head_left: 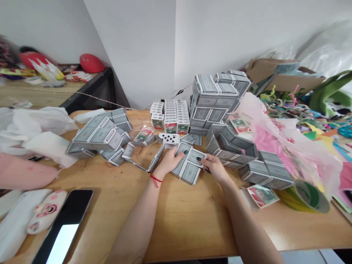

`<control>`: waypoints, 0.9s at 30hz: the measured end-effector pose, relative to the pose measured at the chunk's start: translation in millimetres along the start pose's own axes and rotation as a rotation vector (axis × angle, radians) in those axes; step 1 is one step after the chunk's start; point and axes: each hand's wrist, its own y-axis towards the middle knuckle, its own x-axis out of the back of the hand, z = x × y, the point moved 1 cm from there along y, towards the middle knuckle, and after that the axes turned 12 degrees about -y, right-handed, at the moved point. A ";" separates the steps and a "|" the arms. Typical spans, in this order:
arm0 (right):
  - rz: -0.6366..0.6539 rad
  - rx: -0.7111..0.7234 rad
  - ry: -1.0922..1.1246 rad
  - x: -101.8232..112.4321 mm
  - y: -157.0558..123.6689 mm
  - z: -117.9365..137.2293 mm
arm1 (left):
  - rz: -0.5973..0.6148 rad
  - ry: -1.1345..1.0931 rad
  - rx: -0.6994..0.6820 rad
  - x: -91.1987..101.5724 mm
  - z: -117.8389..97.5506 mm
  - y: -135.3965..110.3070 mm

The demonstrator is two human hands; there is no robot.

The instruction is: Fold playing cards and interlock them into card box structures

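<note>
Left hand (169,161) is gripping the card panel (189,172) to its three o'clock; right hand (216,167) is pinching it, to its own nine!

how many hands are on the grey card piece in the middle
2: the left hand at the left side of the grey card piece, the right hand at its right edge. None seem hidden.
</note>
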 end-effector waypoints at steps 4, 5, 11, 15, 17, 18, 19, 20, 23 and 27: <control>-0.052 0.002 0.047 -7.6 0.0 2.4 | -0.020 0.054 -0.022 0.4 1.0 -0.6; -0.057 0.000 0.057 -8.9 0.1 2.4 | -0.026 0.059 -0.025 0.4 1.5 -0.7; -0.041 -0.014 0.071 -9.9 0.7 -0.5 | -0.036 0.086 -0.040 0.2 2.4 -0.8; -0.043 -0.006 0.061 -9.4 0.8 -1.3 | -0.004 0.125 -0.055 0.6 2.7 -0.4; -0.048 -0.010 0.069 -10.1 0.9 -1.6 | 0.023 0.161 -0.056 1.0 3.5 0.0; -0.050 -0.012 0.074 -10.5 1.0 -2.1 | 0.037 0.179 -0.055 1.2 4.0 0.3; -0.050 -0.012 0.076 -11.0 1.3 -2.7 | 0.049 0.196 -0.054 1.3 4.6 0.5; -0.051 -0.011 0.078 -11.5 1.6 -3.5 | 0.057 0.213 -0.054 1.4 5.1 0.7; -0.052 -0.017 0.084 -12.8 2.6 -5.7 | 0.063 0.273 -0.039 1.1 5.9 1.1; -0.043 -0.033 0.116 -14.5 2.5 -4.4 | 0.069 0.343 -0.009 -0.1 5.1 0.6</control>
